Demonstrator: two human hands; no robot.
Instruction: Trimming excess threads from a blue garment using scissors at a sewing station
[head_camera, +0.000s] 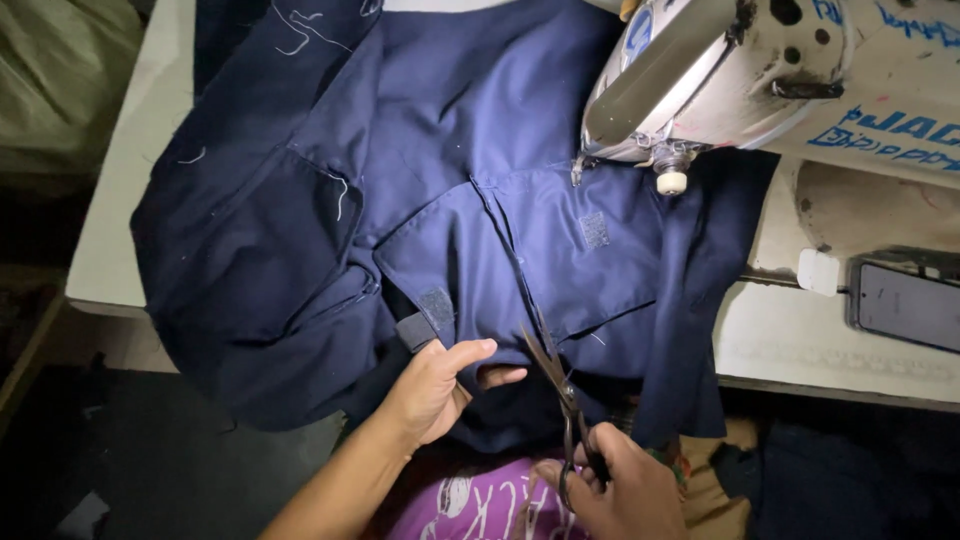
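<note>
Two hands work at the near edge of a white sewing table, and we see most of its top covered by a dark navy garment spread flat, with loose white threads lying on the cloth. Our left hand pinches the lower edge of the garment, thumb on top and fingers curled under the fabric. Our right hand is closed around the handles of dark metal scissors, whose blades point up and away along a seam near the garment's middle, tips touching the cloth.

At the upper right stands a worn, cream-coloured sewing machine; its head overhangs the garment and the needle area sits just above the fabric. A small hook-and-loop patch is sewn on the cloth just below it, and another patch lies near our left thumb. On the table's right part lies a phone with a dim screen, beside a small white block that touches the machine bed's edge. The table's right surface is stained and scuffed.

Around the table the room is dark. A pale greenish bundle fills the upper left corner, and the floor beneath is in shadow.
</note>
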